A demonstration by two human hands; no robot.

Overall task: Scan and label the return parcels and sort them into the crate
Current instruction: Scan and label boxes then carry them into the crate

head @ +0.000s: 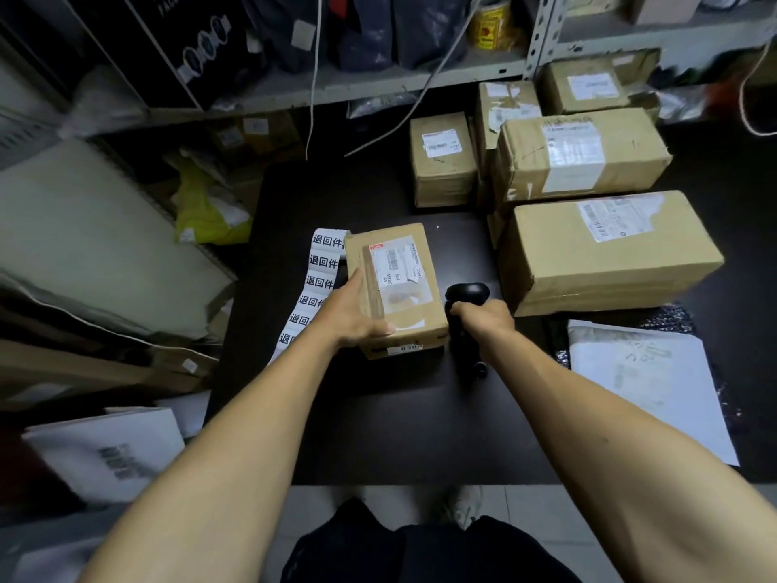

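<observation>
Cardboard parcel (395,288) gripped left (357,317) (right (483,319) clutches scanner (464,326)).

Both arms extended; left hand (355,313) gripping, right hand (487,321) fisted.

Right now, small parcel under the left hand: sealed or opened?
Sealed, as far as visible. The small parcel lies flat on the table, clear tape running along its top seam, flaps down. The left hand hides part of it.
</observation>
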